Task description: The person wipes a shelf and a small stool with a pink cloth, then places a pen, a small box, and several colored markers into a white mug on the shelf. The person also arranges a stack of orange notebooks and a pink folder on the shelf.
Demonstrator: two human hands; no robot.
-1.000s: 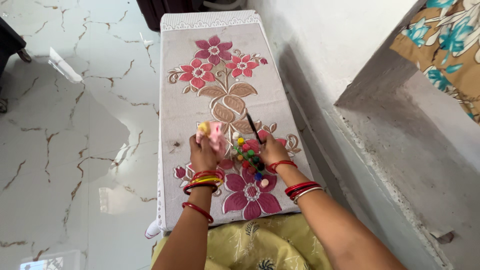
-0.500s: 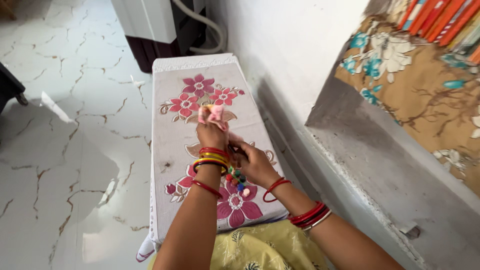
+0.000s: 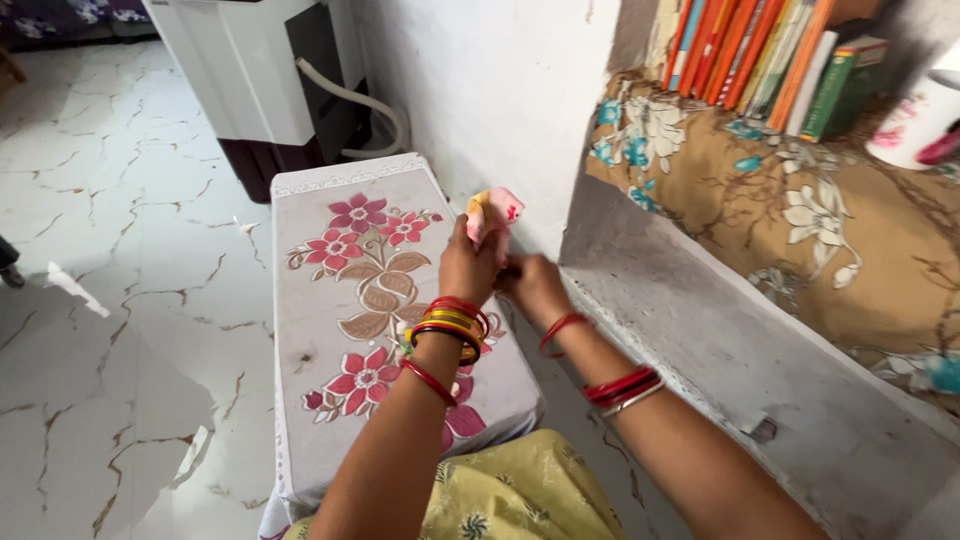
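1. Head-camera view, far left of the frame: a white marble floor (image 3: pixel 120 300) veined with brown cracks fills the left third, and a white and dark maroon appliance (image 3: pixel 265 85) with a pale hose stands at the upper left.
2. Left of centre: a low table under a grey cloth printed with pink flowers (image 3: pixel 350 300) runs from the appliance toward the bottom edge, where a yellow patterned garment (image 3: pixel 510 500) covers the person's lap.
3. Centre: the left hand (image 3: pixel 468 268), wrist stacked with red, yellow and black bangles, is raised above the table's right edge and closed around a small pink and yellow object (image 3: pixel 493 212), which juts up from the fist against the white wall (image 3: pixel 480 90).
4. Just right of it: the right hand (image 3: pixel 532 285), a red thread at its wrist and red and silver bangles further up the forearm, touches the left hand from the side; whether its fingers are curled on anything cannot be told, as the hand is blurred.
5. Right: a grey concrete ledge (image 3: pixel 760 370) slopes to the lower right, with a brown floral cloth (image 3: pixel 800 230) hanging above it.
6. Upper right: a row of orange and green books (image 3: pixel 760 50) stands on the cloth-covered shelf, beside a white cup (image 3: pixel 915 120).
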